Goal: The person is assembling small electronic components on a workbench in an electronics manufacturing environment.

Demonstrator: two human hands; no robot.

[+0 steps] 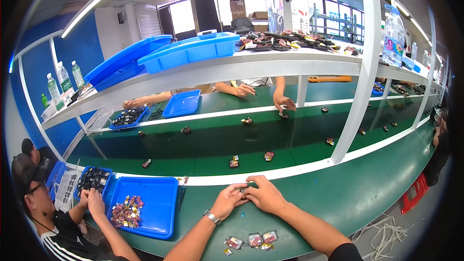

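Observation:
My left hand (230, 200), a metal watch at its wrist, and my right hand (265, 195) meet over the green bench (299, 198). Pinched between their fingertips is a small dark casing (243, 191), mostly covered by the fingers. Nearer to me, between my forearms, lie three small clear-and-dark casings (254, 239) with reddish circuit boards and silver-yellow pieces. To the left, a blue tray (166, 208) holds a heap of small reddish boards with yellow-and-white parts (127, 211). Tweezers (181, 197) rest on the bench beside that tray.
Beyond a white rail, a green conveyor belt (217, 150) carries several small assemblies. White posts (355, 82) hold up a shelf with blue trays (188, 50) and bottles. A co-worker (43, 203) sits close at my left; another person's hands (284, 104) work across the belt.

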